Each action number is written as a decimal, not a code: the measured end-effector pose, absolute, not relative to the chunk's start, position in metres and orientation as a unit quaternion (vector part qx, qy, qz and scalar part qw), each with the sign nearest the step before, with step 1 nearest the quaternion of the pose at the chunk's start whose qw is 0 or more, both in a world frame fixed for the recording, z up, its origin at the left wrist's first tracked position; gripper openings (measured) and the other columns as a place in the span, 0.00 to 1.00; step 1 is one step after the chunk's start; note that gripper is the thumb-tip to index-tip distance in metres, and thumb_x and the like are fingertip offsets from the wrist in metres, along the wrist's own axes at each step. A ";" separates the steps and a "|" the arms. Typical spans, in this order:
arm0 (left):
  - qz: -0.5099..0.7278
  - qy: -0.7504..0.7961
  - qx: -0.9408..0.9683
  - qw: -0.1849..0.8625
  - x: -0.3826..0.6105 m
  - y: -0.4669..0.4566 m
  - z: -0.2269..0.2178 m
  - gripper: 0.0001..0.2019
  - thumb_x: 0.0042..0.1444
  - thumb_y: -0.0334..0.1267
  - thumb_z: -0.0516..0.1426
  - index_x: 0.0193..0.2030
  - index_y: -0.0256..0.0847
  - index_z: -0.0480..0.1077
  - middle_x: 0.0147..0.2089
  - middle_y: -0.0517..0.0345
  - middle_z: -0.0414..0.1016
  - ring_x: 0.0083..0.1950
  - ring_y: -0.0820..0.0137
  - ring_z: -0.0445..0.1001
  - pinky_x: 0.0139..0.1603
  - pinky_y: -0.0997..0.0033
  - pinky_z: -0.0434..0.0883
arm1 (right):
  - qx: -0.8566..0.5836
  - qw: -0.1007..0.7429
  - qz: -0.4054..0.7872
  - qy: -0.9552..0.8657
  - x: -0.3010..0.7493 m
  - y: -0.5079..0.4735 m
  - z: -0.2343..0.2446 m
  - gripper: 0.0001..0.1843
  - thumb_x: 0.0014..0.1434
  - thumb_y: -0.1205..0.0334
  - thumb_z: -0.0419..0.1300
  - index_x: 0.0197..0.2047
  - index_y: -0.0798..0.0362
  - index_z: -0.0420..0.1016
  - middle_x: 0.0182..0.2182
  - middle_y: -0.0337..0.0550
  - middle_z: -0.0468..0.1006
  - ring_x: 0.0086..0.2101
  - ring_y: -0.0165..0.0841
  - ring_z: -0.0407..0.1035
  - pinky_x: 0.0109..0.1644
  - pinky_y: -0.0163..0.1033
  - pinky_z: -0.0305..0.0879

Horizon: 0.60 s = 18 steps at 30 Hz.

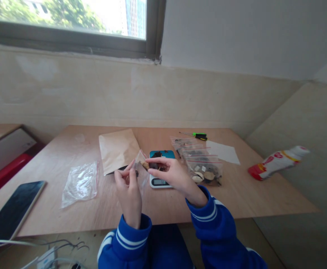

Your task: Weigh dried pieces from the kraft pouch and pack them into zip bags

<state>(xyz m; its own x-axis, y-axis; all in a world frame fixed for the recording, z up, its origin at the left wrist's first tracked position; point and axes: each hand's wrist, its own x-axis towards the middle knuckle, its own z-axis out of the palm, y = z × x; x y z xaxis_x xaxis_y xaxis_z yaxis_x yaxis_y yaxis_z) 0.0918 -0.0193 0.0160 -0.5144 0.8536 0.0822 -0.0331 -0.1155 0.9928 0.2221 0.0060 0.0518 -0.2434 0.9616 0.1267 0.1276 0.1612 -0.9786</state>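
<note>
My left hand (128, 186) pinches the edge of a small clear zip bag (143, 175) that hangs over the table. Between the fingertips of my right hand (171, 172) is a brown, dried piece (144, 164), held at the mouth of the bag; its exact kind is not clear. Just behind the right fingers stands a kitchen scale (155, 182) with a blue top and a white front with a display. More dark dried pieces (158, 154) lie on the scale, partly hidden by my right hand.
Several filled zip bags (205, 172) overlap right of the scale, near a screwdriver (199, 135) and white paper (223, 152). A brown paper envelope (118, 145), a clear plastic bag pile (80, 183) and a phone (12, 209) lie left. A bottle (277, 163) stands tilted-looking at right.
</note>
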 end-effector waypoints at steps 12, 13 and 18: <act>0.688 0.568 0.331 0.308 0.101 -0.028 0.014 0.10 0.58 0.44 0.55 0.34 0.42 0.59 0.57 0.42 0.73 0.53 0.61 0.75 0.48 0.59 0.72 | -0.395 0.389 0.399 -0.730 0.184 0.013 0.036 0.18 0.52 0.65 0.65 0.48 0.52 0.75 0.47 0.47 0.78 0.51 0.40 0.70 0.56 0.47 0.67; 0.699 0.562 0.310 0.315 0.096 -0.025 0.011 0.10 0.58 0.44 0.55 0.34 0.42 0.59 0.56 0.42 0.73 0.53 0.61 0.75 0.49 0.59 0.72 | -0.374 0.396 0.431 -0.719 0.190 0.015 0.039 0.18 0.54 0.61 0.64 0.49 0.52 0.75 0.48 0.47 0.77 0.50 0.39 0.71 0.55 0.45 0.68; 0.734 0.538 0.258 0.324 0.080 -0.016 0.001 0.11 0.56 0.43 0.58 0.33 0.41 0.59 0.54 0.44 0.75 0.56 0.61 0.73 0.57 0.54 0.67 | -0.498 0.465 0.314 -0.661 0.228 0.053 0.025 0.18 0.65 0.54 0.50 0.48 0.53 0.75 0.48 0.49 0.78 0.50 0.37 0.71 0.56 0.45 0.65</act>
<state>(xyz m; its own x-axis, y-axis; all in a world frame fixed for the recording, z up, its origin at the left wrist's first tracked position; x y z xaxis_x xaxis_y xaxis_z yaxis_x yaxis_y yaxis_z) 0.0804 -0.0159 0.0008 -0.6571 0.7532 0.0297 -0.1986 -0.2110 0.9571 0.2281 0.0528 0.0250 -0.0709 0.9506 0.3023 0.3671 0.3067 -0.8782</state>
